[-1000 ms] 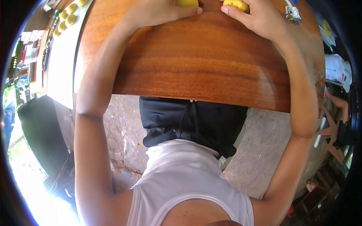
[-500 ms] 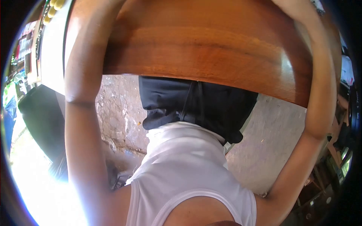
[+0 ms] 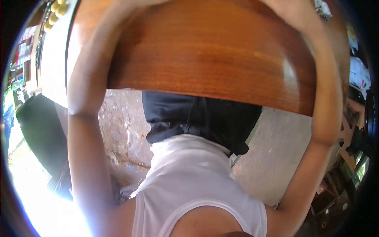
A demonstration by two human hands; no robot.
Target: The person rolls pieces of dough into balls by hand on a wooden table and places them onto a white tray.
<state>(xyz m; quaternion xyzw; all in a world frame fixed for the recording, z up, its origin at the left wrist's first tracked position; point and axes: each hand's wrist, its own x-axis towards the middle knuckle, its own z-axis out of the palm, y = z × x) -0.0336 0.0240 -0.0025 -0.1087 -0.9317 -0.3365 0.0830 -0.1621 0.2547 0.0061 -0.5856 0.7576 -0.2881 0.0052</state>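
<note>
Both my arms reach forward over a polished reddish-brown wooden table (image 3: 205, 59). At the top edge of the view, the heel of my left hand (image 3: 138, 3) shows above the tabletop, its fingers cut off by the frame. My right hand (image 3: 290, 14) is over the table's right part, angled inward, and its fingertips also lie beyond the top edge. Whatever either hand may hold is out of sight. Just right of my right wrist is a small crumpled white and grey item (image 3: 323, 10).
A white surface (image 3: 55, 59) adjoins the table on the left, with several yellow round things (image 3: 55, 14) at its far end. A dark green panel-like object (image 3: 41, 130) stands at lower left. My lap, in black cloth (image 3: 169, 110), is against the table's near edge (image 3: 209, 94).
The table edge sits slightly lower in view. More of both hands shows, both shifted inward, and more of the crumpled item and the yellow round things is visible.
</note>
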